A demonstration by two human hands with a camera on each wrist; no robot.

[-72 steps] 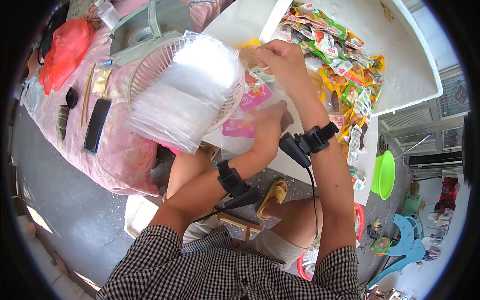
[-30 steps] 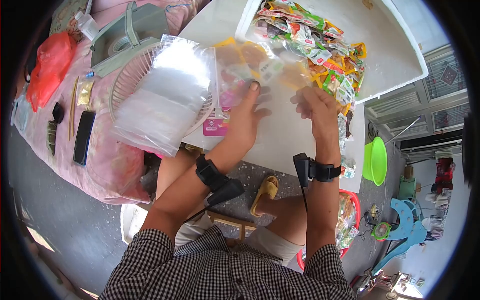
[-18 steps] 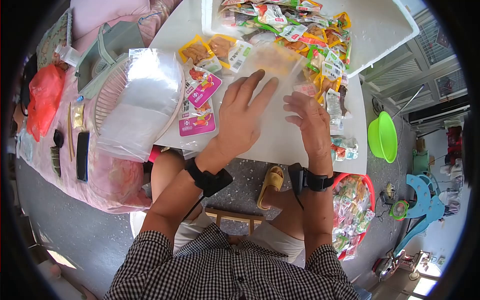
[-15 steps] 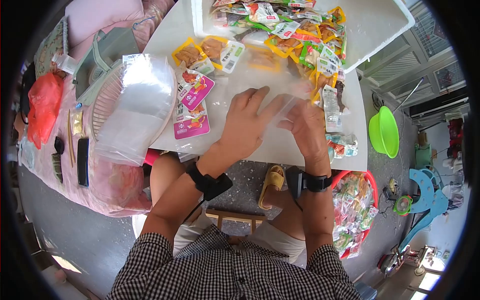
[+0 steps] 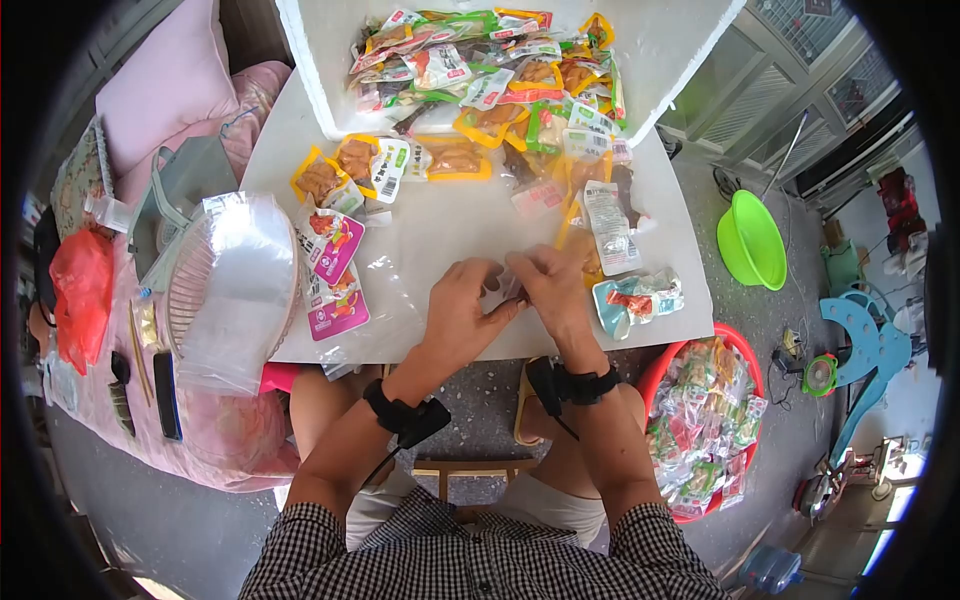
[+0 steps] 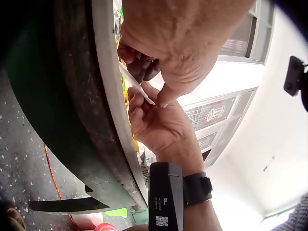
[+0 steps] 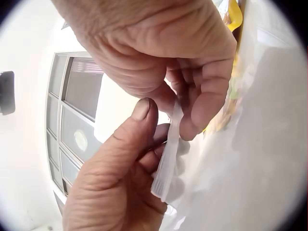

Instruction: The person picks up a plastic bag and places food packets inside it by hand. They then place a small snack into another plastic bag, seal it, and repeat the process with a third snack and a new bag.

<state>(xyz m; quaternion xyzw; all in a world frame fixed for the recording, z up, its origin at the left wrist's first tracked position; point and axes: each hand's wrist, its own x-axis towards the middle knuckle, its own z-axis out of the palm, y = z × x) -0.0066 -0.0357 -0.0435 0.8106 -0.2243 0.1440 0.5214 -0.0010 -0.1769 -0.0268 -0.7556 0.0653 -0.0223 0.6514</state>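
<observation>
In the head view my left hand (image 5: 460, 312) and right hand (image 5: 552, 298) meet low over the white table (image 5: 440, 225). A clear plastic bag (image 7: 168, 161) shows edge-on as a folded strip in the right wrist view. My right hand (image 7: 168, 53) pinches its upper end, while my left hand (image 7: 113, 178) has curled fingers against the lower part, thumb raised beside it. The same strip (image 6: 139, 87) runs between both hands in the left wrist view. Yellow-edged packets (image 5: 375, 165) and pink-cornered packets (image 5: 335, 245) lie left of the hands.
A white foam box (image 5: 310, 70) of packets stands at the back. Clear bags (image 5: 235, 290) cover a round basket (image 5: 185, 290) at left. A blue-white packet (image 5: 640, 300) lies at the right edge, above a red tub (image 5: 757, 385) of packets.
My hands have come together from being spread apart, nearer the table's front edge. The head view has shifted, so table and packets appear lower and farther left.
</observation>
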